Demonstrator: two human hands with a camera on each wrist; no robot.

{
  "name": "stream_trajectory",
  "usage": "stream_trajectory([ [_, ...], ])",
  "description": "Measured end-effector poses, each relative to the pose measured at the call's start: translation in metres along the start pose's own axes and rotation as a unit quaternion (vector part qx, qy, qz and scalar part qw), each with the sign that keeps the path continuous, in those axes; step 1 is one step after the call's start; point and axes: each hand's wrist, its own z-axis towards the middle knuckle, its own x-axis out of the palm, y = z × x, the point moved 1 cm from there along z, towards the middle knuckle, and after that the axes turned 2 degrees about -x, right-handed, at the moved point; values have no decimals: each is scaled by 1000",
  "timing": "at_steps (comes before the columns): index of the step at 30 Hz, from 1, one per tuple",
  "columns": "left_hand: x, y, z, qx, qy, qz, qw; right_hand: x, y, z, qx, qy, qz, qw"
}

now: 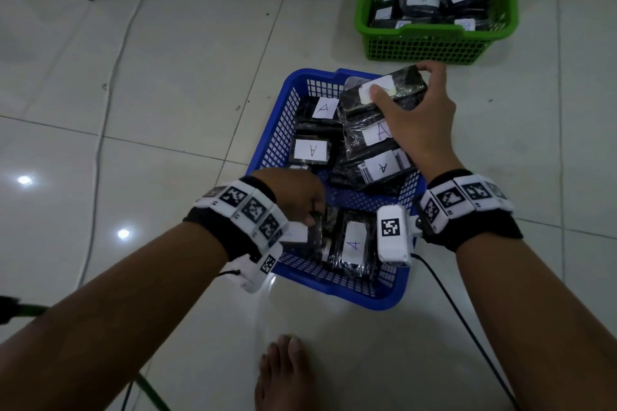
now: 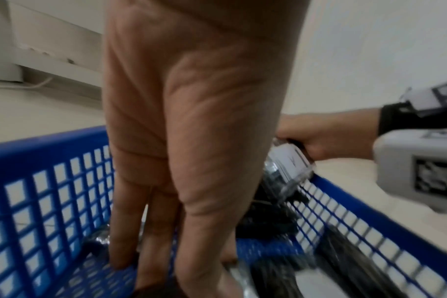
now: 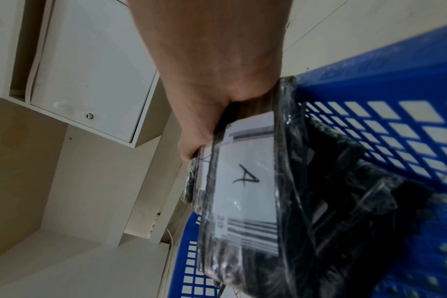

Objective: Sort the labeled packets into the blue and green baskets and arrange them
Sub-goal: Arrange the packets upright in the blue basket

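- While the right hand (image 1: 414, 120) clamps thumb and fingers on a small stack of A packets (image 1: 384, 90) at the far right corner of the blue basket (image 1: 267, 157), the left hand (image 1: 293, 193) reaches down into the near end of that basket.
- Left fingers (image 2: 130, 221): straight, close together, tips on the basket floor beside a packet; the head view suggests the thumb side may be pinching a packet edge, but blur makes that hard to confirm.
- Progress: sorting looks mostly done. Blue basket holds only packets with visible "A" labels; green basket (image 1: 434, 43), well apart at upper right, is full of packets, labels too blurry to read surely.
- No loose packets show on the floor (image 1: 167, 77).
- Left to do, as a judgement: arranging. The A packets lie tilted and overlapping, not in rows.
- Head view only: both baskets together, overall layout, a bare foot (image 1: 287, 374).
- Right wrist view only: the held stack is more than one packet, top label (image 3: 245, 177) reads "A" with a barcode, plus a white cabinet (image 3: 89, 70) behind.
- Left wrist view only: bare basket floor under the left fingertips, mesh wall close by.
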Motion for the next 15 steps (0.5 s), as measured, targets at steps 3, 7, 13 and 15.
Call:
stream_trajectory([
  [3,-8,14,-1,-23,-43,-29,998,1,0,0,2,1,-3,1000],
  [7,-4,13,-3,12,-40,-59,997,1,1,-1,-3,-2,-5,1000],
  [13,11,-8,2,55,14,30,998,0,0,-1,1,1,2,1000],
  [15,6,-13,0,46,-10,38,998,0,1,0,2,2,3,1000],
])
